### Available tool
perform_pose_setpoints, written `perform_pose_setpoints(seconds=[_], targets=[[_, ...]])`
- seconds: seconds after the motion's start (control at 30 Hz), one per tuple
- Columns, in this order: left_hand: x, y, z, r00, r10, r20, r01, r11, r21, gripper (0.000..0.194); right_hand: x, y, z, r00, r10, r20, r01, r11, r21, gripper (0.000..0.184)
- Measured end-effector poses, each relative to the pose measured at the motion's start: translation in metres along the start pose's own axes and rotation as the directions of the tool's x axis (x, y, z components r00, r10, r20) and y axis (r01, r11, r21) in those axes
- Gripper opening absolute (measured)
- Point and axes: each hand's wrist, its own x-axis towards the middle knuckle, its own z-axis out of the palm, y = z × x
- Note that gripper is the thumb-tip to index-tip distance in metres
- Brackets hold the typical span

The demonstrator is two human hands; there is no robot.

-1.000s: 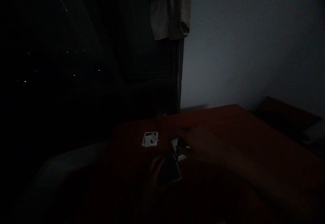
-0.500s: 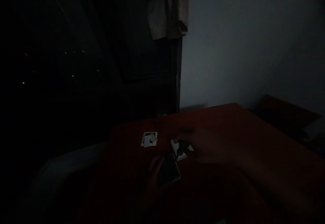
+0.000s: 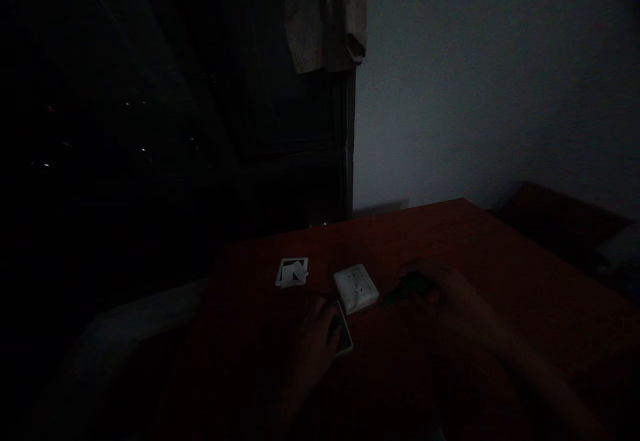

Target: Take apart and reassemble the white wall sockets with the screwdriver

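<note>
The scene is very dark. On the table lies a white wall socket (image 3: 357, 287), its slotted face up. Just in front of it, my left hand (image 3: 317, 334) is on a dark square piece with a white rim (image 3: 346, 342), its fingers bent over the left part; that hand covers much of the piece. To the right of the socket, my right hand (image 3: 445, 291) is closed around a green-handled screwdriver (image 3: 413, 286), held low over the table and pointing left. Its tip is lost in the dark near the socket's right corner.
A white square frame (image 3: 278, 274) with small white pieces (image 3: 287, 275) on it lies at the back left of the reddish table (image 3: 440, 227). Behind stand a pale wall (image 3: 475, 94) and a dark window. A garment (image 3: 325, 21) hangs above.
My right hand has drawn the screwdriver away to the right from the dark piece, uncovering the socket. My left hand has shifted from the piece's left edge to over its top.
</note>
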Motion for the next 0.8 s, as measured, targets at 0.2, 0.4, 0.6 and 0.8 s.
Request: perform_pose_setpoints(seconds=[0.2, 0.4, 0.6, 0.8], targets=[[0.014, 0.012, -0.003, 0.994, -0.012, 0.110, -0.009, 0.983, 0.184, 0.017, -0.017, 0.011, 0.004, 0.998, 0.057, 0.001, -0.057, 0.996, 0.068, 0.028], [0.020, 0.020, -0.009, 0.983, -0.030, 0.181, -0.017, 0.968, 0.251, 0.019, -0.025, 0.023, 0.015, 0.995, 0.088, 0.039, -0.090, 0.993, 0.077, 0.032], [0.023, 0.014, -0.006, 0.983, -0.004, 0.185, -0.037, 0.974, 0.222, 0.016, -0.026, 0.026, 0.022, 0.995, 0.086, 0.040, -0.088, 0.993, 0.072, 0.032], [0.025, 0.020, -0.015, 0.981, -0.014, 0.195, -0.022, 0.983, 0.184, 0.014, -0.024, 0.020, 0.021, 0.994, 0.083, 0.065, -0.090, 0.991, 0.097, 0.027]])
